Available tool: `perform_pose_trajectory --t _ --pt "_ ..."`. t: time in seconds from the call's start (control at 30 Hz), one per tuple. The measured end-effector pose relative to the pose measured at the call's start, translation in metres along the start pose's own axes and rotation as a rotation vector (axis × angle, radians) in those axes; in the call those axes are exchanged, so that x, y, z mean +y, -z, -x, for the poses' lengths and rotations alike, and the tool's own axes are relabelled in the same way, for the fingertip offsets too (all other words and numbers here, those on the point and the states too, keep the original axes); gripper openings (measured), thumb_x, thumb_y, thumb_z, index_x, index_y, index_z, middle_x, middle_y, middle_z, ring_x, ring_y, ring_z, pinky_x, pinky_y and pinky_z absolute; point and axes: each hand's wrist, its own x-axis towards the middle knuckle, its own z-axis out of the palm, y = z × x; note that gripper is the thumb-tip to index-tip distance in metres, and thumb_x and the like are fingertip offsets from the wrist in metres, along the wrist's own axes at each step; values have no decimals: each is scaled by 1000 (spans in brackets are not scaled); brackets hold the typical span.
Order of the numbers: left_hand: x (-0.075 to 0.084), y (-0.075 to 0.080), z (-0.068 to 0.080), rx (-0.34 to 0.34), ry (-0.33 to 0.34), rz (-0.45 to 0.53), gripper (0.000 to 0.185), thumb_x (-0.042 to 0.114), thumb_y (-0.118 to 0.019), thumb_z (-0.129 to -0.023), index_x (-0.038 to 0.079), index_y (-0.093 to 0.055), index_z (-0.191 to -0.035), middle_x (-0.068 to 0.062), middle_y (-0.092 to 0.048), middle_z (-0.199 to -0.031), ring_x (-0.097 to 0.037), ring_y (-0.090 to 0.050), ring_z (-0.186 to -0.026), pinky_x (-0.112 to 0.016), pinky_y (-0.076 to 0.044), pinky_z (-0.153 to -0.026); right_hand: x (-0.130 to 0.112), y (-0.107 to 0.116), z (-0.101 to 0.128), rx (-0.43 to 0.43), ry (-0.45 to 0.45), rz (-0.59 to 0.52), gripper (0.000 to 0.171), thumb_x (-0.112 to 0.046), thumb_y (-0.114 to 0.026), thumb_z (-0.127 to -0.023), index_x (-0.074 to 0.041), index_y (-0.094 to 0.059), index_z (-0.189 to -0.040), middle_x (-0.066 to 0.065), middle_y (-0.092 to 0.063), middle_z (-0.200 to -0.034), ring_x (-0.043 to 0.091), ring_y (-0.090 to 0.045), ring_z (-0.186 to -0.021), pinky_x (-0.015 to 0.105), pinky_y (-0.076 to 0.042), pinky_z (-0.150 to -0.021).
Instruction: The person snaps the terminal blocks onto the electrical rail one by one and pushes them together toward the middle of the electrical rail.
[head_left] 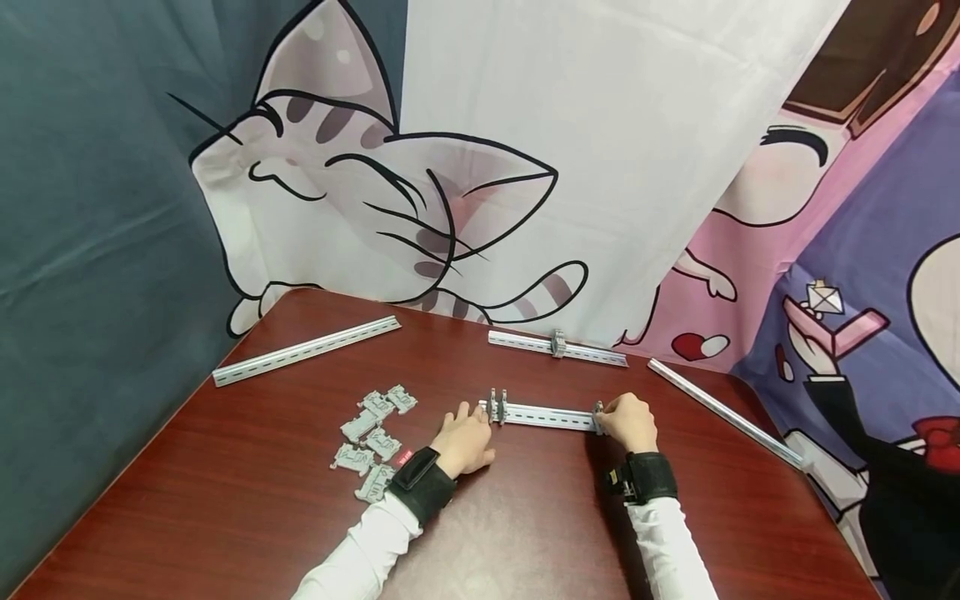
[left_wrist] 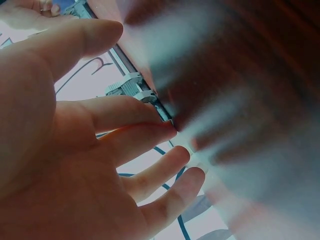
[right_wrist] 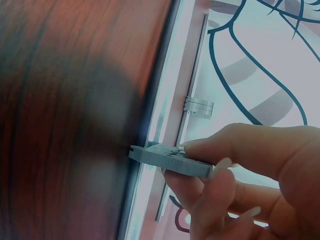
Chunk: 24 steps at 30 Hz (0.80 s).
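A dark red wooden bench (head_left: 525, 533) stands before cartoon-printed curtains (head_left: 420, 183). Near its middle lies a short metal rail (head_left: 551, 417) with two grey clips (head_left: 497, 406) clipped on at its left end. The left hand (head_left: 467, 440) rests at that end, fingers (left_wrist: 135, 117) spread and straight, tips touching the rail. The right hand (head_left: 630, 421) pinches a grey clip (right_wrist: 170, 160) between thumb and fingers at the rail's right end. A heap of loose clips (head_left: 372, 442) lies left of the left hand. Three other rails (head_left: 303, 350) lie farther back and to the right.
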Motion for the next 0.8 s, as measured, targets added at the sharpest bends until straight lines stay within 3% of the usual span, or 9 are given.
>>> perform_pose_trajectory --t 0.17,0.63,0.8 --pt "0 -1 0 -10 8 8 58 32 -65 -90 -3 -52 -135 -17 -47 -146 -33 -38 -130 -47 -39 -96 0 -3 0 0 5 -8 18 -21 -71 -77 -4 -77 -81 22 -71 -90 36 -66 -76 49 -52 -62" --pt "3 1 3 4 16 7 56 32 -65 -90 -2 -55 -133 -16 -48 -145 -32 -40 -127 -46 -39 -94 -6 -10 -1 -20 55 -52 16 -19 -71 -77 -4 -76 -79 16 -71 -82 26 -61 -69 42 -49 -57" --pt "3 1 2 6 16 5 56 33 -65 -90 -1 -55 -133 -16 -48 -145 -32 -40 -128 -46 -39 -94 -14 -11 2 -7 101 -51 14 -15 -70 -76 -3 -75 -76 14 -71 -79 23 -60 -69 39 -48 -60"
